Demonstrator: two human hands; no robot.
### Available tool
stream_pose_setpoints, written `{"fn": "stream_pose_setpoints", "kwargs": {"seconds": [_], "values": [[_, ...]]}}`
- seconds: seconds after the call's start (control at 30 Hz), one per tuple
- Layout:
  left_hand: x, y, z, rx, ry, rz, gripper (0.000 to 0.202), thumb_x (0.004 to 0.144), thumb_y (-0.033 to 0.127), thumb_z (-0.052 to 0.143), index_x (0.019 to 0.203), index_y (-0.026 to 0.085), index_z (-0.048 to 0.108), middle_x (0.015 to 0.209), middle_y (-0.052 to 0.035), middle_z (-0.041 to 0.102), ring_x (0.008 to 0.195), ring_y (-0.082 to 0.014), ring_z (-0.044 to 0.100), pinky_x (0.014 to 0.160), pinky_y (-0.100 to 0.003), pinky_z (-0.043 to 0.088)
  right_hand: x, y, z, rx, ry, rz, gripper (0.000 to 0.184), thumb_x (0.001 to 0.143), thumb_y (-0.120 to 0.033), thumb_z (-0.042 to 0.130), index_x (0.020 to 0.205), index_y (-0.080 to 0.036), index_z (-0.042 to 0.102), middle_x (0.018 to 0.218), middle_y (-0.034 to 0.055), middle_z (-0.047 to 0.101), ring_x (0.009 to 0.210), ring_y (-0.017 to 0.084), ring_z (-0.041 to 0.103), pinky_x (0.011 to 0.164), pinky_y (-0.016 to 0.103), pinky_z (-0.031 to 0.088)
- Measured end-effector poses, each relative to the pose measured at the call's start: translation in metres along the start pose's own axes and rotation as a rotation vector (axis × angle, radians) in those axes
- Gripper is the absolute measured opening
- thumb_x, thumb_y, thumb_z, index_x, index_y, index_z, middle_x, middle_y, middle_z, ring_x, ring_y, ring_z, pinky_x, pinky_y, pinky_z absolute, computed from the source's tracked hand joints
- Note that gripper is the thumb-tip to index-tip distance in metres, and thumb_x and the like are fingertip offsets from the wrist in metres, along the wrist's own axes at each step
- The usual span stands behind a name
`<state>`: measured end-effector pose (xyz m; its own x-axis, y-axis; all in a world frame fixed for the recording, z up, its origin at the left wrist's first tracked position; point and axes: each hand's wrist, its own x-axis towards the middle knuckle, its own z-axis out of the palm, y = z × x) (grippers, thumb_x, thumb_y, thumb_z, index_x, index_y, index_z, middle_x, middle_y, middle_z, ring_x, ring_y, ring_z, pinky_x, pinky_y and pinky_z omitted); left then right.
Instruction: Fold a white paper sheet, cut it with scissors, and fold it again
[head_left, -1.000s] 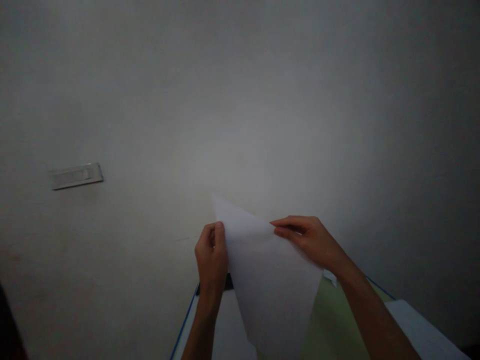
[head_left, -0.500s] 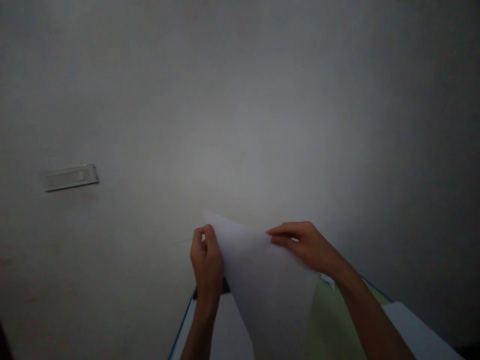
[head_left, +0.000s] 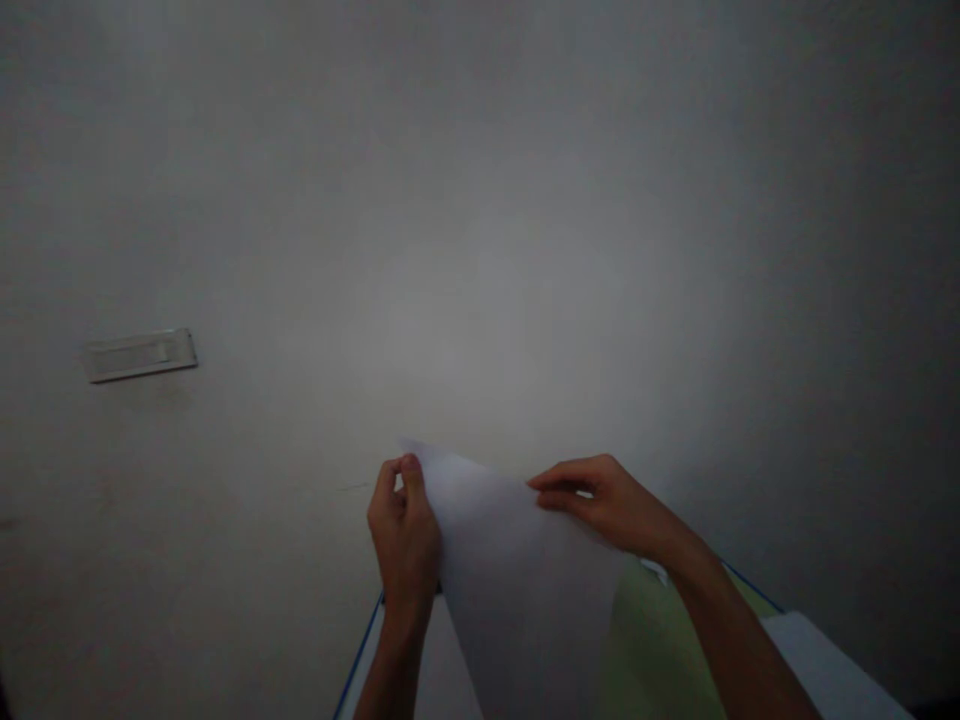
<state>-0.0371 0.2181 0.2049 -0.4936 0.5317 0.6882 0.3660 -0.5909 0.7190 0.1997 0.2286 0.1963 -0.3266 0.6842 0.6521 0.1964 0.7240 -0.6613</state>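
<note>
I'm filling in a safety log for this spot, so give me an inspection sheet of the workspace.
Surface: green tabletop with a blue edge, partly hidden by arms and paper.
Job's things: one large white paper, raised and slanting, a corner pointing up and left.
Clutter: small white scrap beside the right forearm; a flat white item at the table's right; another pale flat item by the left forearm.
Hands: left hand holds the paper near its upper left corner; right hand has fingertips at its upper edge, pinch uncertain.
Cables: nothing seen.
Surroundings: pale wall with a small rectangular fitting at left; dim picture.
</note>
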Motion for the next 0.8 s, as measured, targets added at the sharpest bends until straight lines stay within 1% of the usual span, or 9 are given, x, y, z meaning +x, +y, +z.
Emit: {"fn": "stream_pose_setpoints", "kwargs": {"seconds": [0.1, 0.27, 0.33, 0.47, 0.53, 0.6, 0.63, 0.73, 0.8], "values": [[0.003, 0.0, -0.001, 0.026, 0.042, 0.027, 0.041, 0.098, 0.06, 0.056, 0.089, 0.021, 0.062, 0.054, 0.008, 0.04, 0.045, -0.0117, 0.037, 0.042, -0.021, 0.026, 0.0, 0.002, -0.001, -0.012, 0.005, -0.006, 0.017, 0.089, -0.034, 0.075, 0.1, -0.029, 0.087, 0.102, 0.0044, 0.086, 0.097, 0.026, 0.08, 0.092, 0.039, 0.061], [0.006, 0.002, -0.002, -0.037, 0.078, 0.098, 0.033, 0.091, 0.05, 0.066, 0.084, 0.018, 0.069, 0.07, -0.0004, 0.062, 0.063, -0.0162, 0.057, 0.055, -0.024, 0.043, 0.0, 0.008, -0.004, -0.026, -0.012, 0.008, 0.017, 0.09, -0.034, 0.075, 0.099, -0.028, 0.087, 0.101, 0.0044, 0.086, 0.096, 0.026, 0.079, 0.091, 0.039, 0.06], [0.006, 0.004, -0.003, -0.062, 0.11, 0.061, 0.036, 0.091, 0.051, 0.066, 0.08, 0.017, 0.069, 0.068, 0.0005, 0.06, 0.061, -0.0155, 0.054, 0.053, -0.025, 0.041, -0.001, 0.007, -0.004, -0.008, -0.018, 0.024, 0.017, 0.09, -0.036, 0.076, 0.1, -0.029, 0.087, 0.101, 0.0041, 0.086, 0.096, 0.026, 0.079, 0.093, 0.039, 0.06], [0.004, 0.007, -0.006, -0.099, 0.218, 0.006, 0.041, 0.093, 0.047, 0.066, 0.064, 0.02, 0.056, 0.056, 0.0065, 0.038, 0.052, -0.0116, 0.035, 0.047, -0.024, 0.027, -0.003, 0.002, -0.006, 0.027, -0.077, 0.047, 0.017, 0.09, -0.037, 0.077, 0.101, -0.029, 0.087, 0.104, 0.0034, 0.086, 0.099, 0.026, 0.079, 0.093, 0.038, 0.059], [0.006, 0.008, -0.007, -0.107, 0.23, 0.031, 0.035, 0.089, 0.044, 0.072, 0.066, 0.019, 0.062, 0.06, 0.0047, 0.049, 0.056, -0.0126, 0.045, 0.051, -0.024, 0.034, -0.003, 0.0, -0.007, 0.025, -0.086, 0.053, 0.017, 0.09, -0.037, 0.076, 0.101, -0.03, 0.087, 0.104, 0.0035, 0.086, 0.099, 0.026, 0.079, 0.093, 0.038, 0.059], [0.008, 0.007, -0.008, -0.131, 0.204, 0.049, 0.028, 0.085, 0.045, 0.076, 0.082, 0.017, 0.074, 0.075, 0.0, 0.066, 0.066, -0.0151, 0.057, 0.059, -0.025, 0.044, -0.003, 0.0, -0.007, 0.013, -0.069, 0.048, 0.017, 0.09, -0.036, 0.076, 0.101, -0.03, 0.087, 0.103, 0.0036, 0.086, 0.098, 0.026, 0.079, 0.092, 0.039, 0.059], [0.01, 0.005, -0.008, -0.156, 0.186, 0.047, 0.031, 0.086, 0.048, 0.075, 0.093, 0.017, 0.077, 0.083, -0.0019, 0.07, 0.07, -0.0158, 0.06, 0.061, -0.026, 0.047, -0.003, 0.001, -0.007, 0.008, -0.048, 0.04, 0.017, 0.09, -0.036, 0.076, 0.101, -0.03, 0.087, 0.103, 0.0038, 0.086, 0.098, 0.026, 0.079, 0.092, 0.039, 0.059], [0.01, -0.001, -0.005, -0.237, 0.099, 0.003, 0.046, 0.092, 0.058, 0.066, 0.113, 0.019, 0.075, 0.088, -0.0024, 0.069, 0.071, -0.0155, 0.061, 0.062, -0.026, 0.05, -0.001, 0.003, -0.005, 0.017, 0.081, 0.011, 0.018, 0.088, -0.037, 0.077, 0.099, -0.028, 0.087, 0.103, 0.0049, 0.086, 0.097, 0.026, 0.079, 0.093, 0.041, 0.059], [0.007, -0.004, -0.002, -0.254, -0.041, -0.024, 0.047, 0.091, 0.06, 0.067, 0.108, 0.017, 0.074, 0.085, -0.0024, 0.068, 0.073, -0.016, 0.061, 0.063, -0.026, 0.051, 0.001, 0.004, -0.004, 0.055, 0.203, 0.004, 0.021, 0.085, -0.038, 0.079, 0.1, -0.027, 0.087, 0.104, 0.0063, 0.086, 0.096, 0.026, 0.079, 0.093, 0.042, 0.059]]}}
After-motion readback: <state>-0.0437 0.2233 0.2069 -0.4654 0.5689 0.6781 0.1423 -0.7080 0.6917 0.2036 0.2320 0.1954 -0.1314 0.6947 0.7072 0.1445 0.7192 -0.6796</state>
